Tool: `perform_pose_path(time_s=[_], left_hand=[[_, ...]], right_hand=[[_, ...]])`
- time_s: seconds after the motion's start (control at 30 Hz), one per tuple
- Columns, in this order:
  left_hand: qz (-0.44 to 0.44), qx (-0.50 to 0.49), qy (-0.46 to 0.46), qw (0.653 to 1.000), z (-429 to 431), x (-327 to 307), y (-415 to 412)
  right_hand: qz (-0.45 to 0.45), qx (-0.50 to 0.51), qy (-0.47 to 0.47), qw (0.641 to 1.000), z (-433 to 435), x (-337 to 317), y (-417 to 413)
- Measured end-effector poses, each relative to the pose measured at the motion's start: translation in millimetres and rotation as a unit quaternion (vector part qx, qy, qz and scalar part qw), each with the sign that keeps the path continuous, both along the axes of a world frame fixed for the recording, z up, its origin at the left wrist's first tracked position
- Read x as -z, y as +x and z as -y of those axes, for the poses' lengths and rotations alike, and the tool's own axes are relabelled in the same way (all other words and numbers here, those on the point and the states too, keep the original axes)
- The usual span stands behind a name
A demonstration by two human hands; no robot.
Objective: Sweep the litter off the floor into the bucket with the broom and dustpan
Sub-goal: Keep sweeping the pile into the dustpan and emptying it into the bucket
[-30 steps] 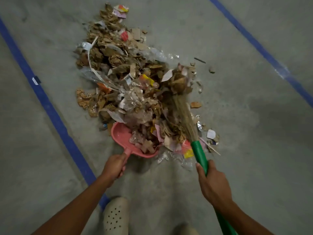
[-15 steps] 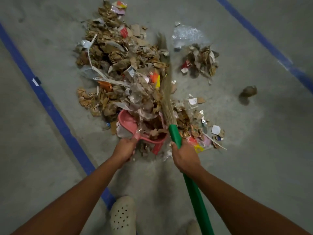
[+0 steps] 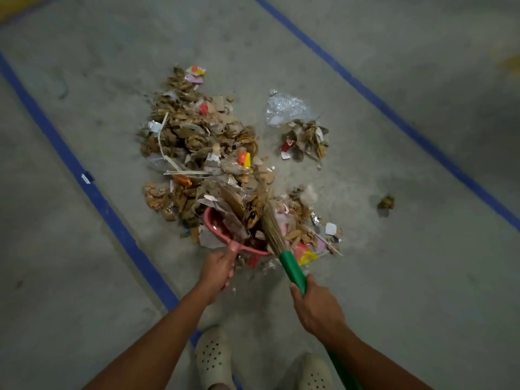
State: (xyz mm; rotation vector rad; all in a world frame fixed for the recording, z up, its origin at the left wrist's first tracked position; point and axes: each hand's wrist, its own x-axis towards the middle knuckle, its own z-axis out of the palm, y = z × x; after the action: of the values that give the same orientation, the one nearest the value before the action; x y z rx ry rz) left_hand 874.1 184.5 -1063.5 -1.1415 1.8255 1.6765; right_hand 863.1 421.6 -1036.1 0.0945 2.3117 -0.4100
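A big pile of litter (image 3: 197, 142), mostly torn brown cardboard, paper and clear plastic, lies on the grey concrete floor. My left hand (image 3: 218, 270) grips the handle of a pink dustpan (image 3: 215, 225), which sits at the near edge of the pile with scraps heaped in it. My right hand (image 3: 315, 306) is closed around the green handle of a broom (image 3: 292, 270). Its straw bristles (image 3: 271, 228) rest against the litter at the dustpan's mouth. No bucket is in view.
A smaller heap (image 3: 305, 136) with a clear plastic bag (image 3: 285, 106) lies to the right of the pile. A lone crumpled scrap (image 3: 386, 202) sits farther right. Blue tape lines (image 3: 92, 190) run along the floor on both sides. My two pale clogs (image 3: 213, 358) stand below.
The broom swung out to the far side of the pile and came back to the dustpan, dragging litter in. Some litter scattered right into a small heap and one stray scrap.
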Motion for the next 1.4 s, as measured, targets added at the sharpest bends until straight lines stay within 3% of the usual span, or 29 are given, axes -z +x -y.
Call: perform_pose_path(time_s=[0.53,0.77,1.0,1.4], left_hand=[[-0.002,0.042,-0.005,0.999,13,-296,46],[-0.012,0.035,-0.001,0.999,28,-394,69],[-0.03,0.033,0.01,0.999,52,-451,92],[-0.049,0.002,0.016,0.999,64,-474,109]], right_hand=[[-0.036,0.011,0.004,0.999,-10,-293,56],[-0.07,0.02,0.002,0.997,9,-390,82],[-0.099,0.021,-0.002,0.995,21,-438,111],[-0.13,-0.011,0.007,0.991,36,-458,113]])
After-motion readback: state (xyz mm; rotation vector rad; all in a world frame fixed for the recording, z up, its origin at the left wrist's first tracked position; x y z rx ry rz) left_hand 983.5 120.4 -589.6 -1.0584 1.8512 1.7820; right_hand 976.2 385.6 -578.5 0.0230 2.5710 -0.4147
